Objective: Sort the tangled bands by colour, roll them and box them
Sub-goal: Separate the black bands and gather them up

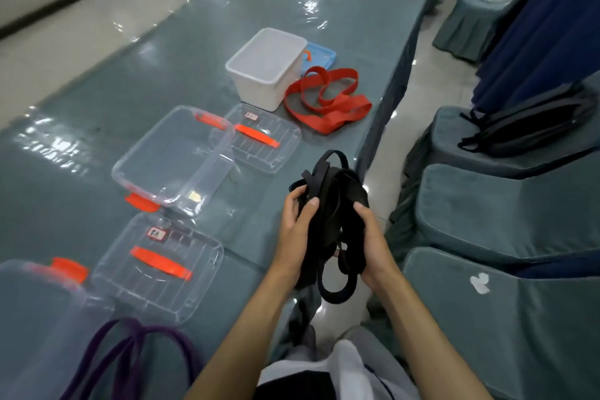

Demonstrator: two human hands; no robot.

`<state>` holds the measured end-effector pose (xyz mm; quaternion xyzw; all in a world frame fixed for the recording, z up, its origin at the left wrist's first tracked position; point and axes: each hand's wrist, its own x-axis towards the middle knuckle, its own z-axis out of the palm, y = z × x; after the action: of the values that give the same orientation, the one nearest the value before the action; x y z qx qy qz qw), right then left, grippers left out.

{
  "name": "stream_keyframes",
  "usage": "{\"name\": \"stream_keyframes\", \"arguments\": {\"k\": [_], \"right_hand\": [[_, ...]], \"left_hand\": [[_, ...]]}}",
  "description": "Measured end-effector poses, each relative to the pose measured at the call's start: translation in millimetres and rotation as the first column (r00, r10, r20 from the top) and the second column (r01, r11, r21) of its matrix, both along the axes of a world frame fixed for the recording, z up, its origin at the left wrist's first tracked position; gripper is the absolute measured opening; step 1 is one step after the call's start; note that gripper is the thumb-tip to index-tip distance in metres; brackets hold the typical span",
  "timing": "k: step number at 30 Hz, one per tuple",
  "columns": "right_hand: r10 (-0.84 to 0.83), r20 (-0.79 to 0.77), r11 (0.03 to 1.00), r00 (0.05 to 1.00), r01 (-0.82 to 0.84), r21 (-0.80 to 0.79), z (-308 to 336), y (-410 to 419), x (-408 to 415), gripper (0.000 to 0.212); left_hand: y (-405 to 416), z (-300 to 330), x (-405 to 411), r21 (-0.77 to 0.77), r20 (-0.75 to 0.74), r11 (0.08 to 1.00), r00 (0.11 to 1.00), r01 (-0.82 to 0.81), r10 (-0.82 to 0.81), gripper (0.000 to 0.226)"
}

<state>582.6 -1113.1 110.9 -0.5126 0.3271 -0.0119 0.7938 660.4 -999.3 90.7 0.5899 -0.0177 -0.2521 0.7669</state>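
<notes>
Your counter (pixel 97 100) count: three band bundles, three boxes, three lids.

You have one black bundle (pixel 331 204), one red (pixel 328 97), one purple (pixel 130 354); two clear boxes (pixel 168 159) (pixel 29 318), one white (pixel 266 65); two clear lids (pixel 259 136) (pixel 156 269), one blue (pixel 319 56).

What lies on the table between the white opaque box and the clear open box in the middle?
In the head view, a clear lid with an orange handle lies between the white box and the clear open box, partly under the clear box's far corner.

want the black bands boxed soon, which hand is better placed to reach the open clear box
Left, probably. Both hands grip the black bands, but the left hand is nearer the clear box.
</notes>
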Motion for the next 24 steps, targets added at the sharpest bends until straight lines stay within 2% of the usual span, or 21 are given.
{"name": "stream_keyframes", "arguments": {"k": [6, 11, 14, 20, 22, 24], "right_hand": [[0.147, -0.107, 0.989, 0.983, -0.143, 0.042, -24, -26, 94, 0.044], [0.381, -0.187, 0.925, 0.906, -0.377, 0.057, -48, -34, 170, 0.044], [0.52, -0.226, 0.853, 0.823, -0.512, 0.099, -58, -38, 205, 0.043], [0.757, -0.152, 0.653, 0.635, -0.731, 0.197, -84, -49, 256, 0.052], [0.81, -0.132, 0.586, 0.571, -0.789, 0.185, -98, -48, 268, 0.048], [0.847, -0.14, 0.528, 0.513, -0.843, 0.103, -117, -50, 280, 0.036]], "left_hand": [[-12, -20, 65, 0.038, -0.073, 0.977, 0.974, -0.212, 0.214, 0.034], [-12, -39, 111, 0.13, -0.097, 0.871, 0.868, -0.474, 0.487, 0.024], [-15, -43, 121, 0.199, -0.118, 0.786, 0.782, -0.585, 0.612, 0.021], [-20, -59, 129, 0.38, -0.057, 0.623, 0.655, -0.684, 0.753, 0.023], [-19, -68, 129, 0.457, -0.04, 0.567, 0.621, -0.685, 0.782, 0.027], [-19, -80, 126, 0.555, -0.028, 0.525, 0.616, -0.645, 0.787, 0.036]]}}
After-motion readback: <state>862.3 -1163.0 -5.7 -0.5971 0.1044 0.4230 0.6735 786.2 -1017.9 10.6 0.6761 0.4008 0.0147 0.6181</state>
